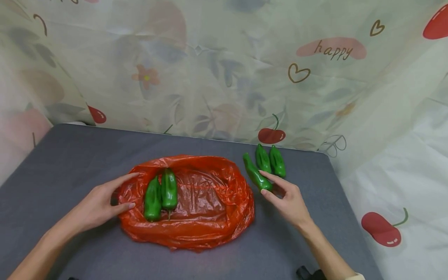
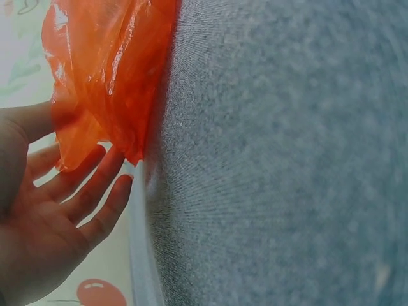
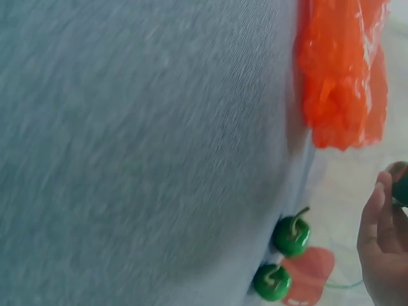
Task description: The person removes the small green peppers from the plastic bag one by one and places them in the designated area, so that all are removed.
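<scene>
On the grey desk (image 1: pixel 280 249), head view: one red bag (image 1: pixel 189 237), two green peppers (image 1: pixel 169 190) inside, left end; left grip (image 1: pixel 99 202) spread, touching the bag's left rim; right grip (image 1: pixel 288 200) pinching a third pepper (image 1: pixel 254 173), just right of the bag; two further peppers (image 1: pixel 277 161) beside it. Left wrist view: straight fingers (image 2: pixel 95 188) at the bag. Right wrist view: third pepper, partly cut off.
</scene>
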### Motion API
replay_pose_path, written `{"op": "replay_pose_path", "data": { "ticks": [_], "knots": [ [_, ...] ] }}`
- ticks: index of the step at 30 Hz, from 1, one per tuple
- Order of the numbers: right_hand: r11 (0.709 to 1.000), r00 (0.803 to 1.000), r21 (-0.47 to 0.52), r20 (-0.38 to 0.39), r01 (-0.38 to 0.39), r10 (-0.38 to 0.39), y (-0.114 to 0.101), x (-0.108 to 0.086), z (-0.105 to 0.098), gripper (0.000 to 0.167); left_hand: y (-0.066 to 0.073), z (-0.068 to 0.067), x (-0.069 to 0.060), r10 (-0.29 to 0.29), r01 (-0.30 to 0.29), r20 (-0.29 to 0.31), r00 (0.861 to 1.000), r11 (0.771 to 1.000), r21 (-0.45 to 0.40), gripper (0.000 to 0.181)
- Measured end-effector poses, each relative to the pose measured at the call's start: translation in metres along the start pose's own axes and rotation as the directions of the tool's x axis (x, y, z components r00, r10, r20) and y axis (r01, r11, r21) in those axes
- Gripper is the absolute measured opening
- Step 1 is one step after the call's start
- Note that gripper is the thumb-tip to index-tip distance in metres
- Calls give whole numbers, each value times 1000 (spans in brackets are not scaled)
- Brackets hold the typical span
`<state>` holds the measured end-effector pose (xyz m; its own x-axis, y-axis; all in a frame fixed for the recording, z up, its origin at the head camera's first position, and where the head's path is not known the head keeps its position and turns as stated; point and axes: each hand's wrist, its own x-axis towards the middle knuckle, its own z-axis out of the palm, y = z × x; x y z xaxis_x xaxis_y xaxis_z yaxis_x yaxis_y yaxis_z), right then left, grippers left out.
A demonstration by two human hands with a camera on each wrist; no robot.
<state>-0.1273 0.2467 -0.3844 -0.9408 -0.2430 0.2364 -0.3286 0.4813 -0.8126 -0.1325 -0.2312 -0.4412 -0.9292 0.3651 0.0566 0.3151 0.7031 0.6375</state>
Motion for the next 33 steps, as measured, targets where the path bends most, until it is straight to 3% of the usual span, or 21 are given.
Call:
{"op": "replay_pose_path", "data": {
  "ticks": [14, 23, 33],
  "knots": [
    [994, 999, -110, -45, -12, 7, 19, 1, -24, 46, 1, -1, -2, -15, 15, 9, 1000, 1000, -11, 81],
    [993, 995, -71, -40, -98, 95, 40, 12, -47, 46, 3, 0, -2, -30, 30, 16, 999, 1000, -10, 81],
    [986, 986, -89, -108, -140, 131, 64, 16, -59, 48, 4, -2, 0, -33, 34, 16, 999, 999, -32, 86]
  ]
}}
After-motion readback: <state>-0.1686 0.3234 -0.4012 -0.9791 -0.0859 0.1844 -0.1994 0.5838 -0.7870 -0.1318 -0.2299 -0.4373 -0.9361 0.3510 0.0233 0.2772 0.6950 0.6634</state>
